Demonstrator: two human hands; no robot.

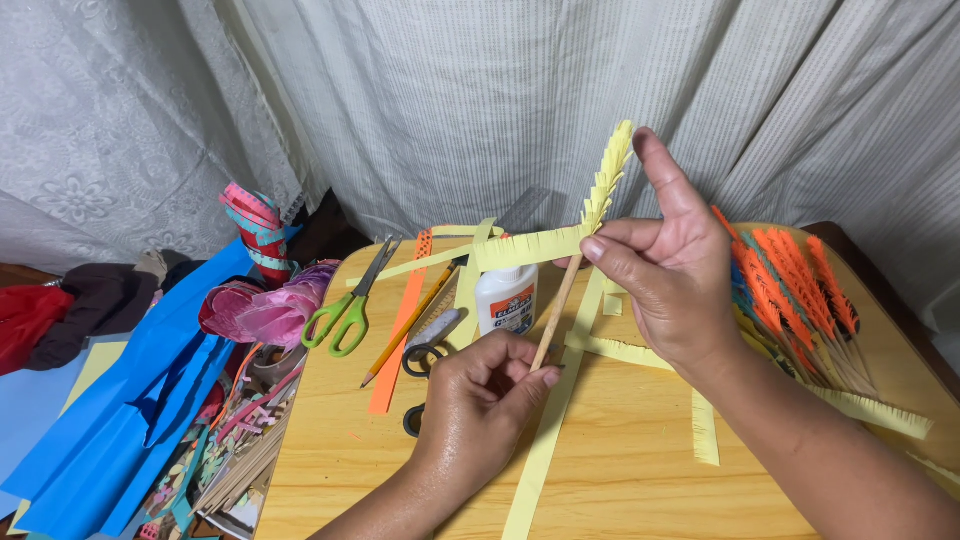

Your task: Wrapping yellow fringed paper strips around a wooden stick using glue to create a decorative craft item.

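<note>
Glue bottle [506, 298] stood mid-worktop [620, 470]; scissors [347, 305] and pencil [410, 325] lay left of it, finished sticks [800, 300] right, paper sheets [140, 400] beyond the left edge.

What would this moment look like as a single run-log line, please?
left hand: grips wooden stick | right hand: holds fringed yellow strip at stick top | glue bottle: upright behind

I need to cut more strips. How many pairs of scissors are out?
2: green-handled scissors left of the pencil; black-handled scissors beside the left hand, partly hidden. More may be hidden.
</note>
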